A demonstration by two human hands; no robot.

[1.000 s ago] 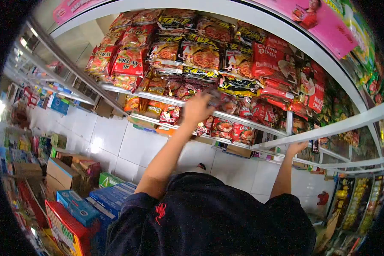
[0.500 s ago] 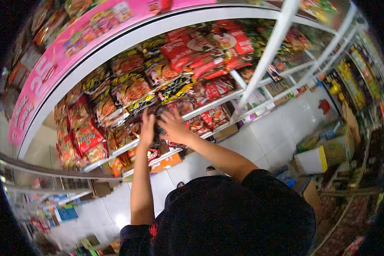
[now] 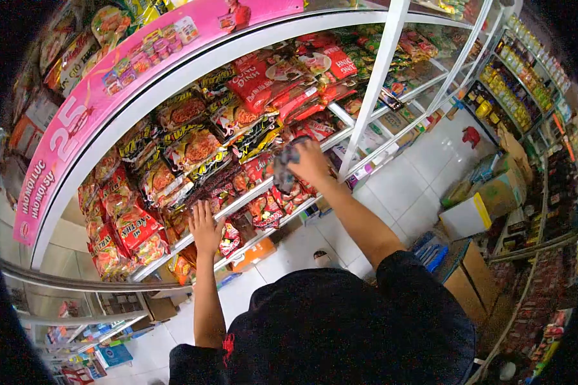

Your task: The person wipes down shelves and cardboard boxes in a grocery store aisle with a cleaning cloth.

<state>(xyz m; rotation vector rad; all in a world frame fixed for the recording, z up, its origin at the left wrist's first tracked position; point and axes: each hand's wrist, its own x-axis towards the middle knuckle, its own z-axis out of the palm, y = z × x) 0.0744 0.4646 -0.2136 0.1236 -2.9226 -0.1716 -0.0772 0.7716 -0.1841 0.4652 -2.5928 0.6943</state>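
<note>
My right hand point(image 3: 311, 165) grips a dark, patterned cloth point(image 3: 285, 168) over the front part of the shelf, above red noodle packets. At the shelf's white front rail point(image 3: 247, 197), my left hand point(image 3: 205, 230) lies with its fingers stretched out, holding nothing. Black-and-yellow noodle packets point(image 3: 196, 147) fill the shelf behind both hands. Large red packets point(image 3: 258, 82) are stacked further back to the right. More red-and-white noodle packets point(image 3: 133, 224) stand in a pile left of my left hand.
A pink banner point(image 3: 77, 122) curves along the shelf above. A white upright post point(image 3: 376, 96) stands right of my right hand. Cardboard boxes point(image 3: 472, 282) sit on the tiled floor point(image 3: 398, 186) at the right, before shelves of bottles point(image 3: 514, 77).
My right hand has moved right along the shelf with the cloth. My left hand has come down and left to the front rail, so the hands are now further apart.
</note>
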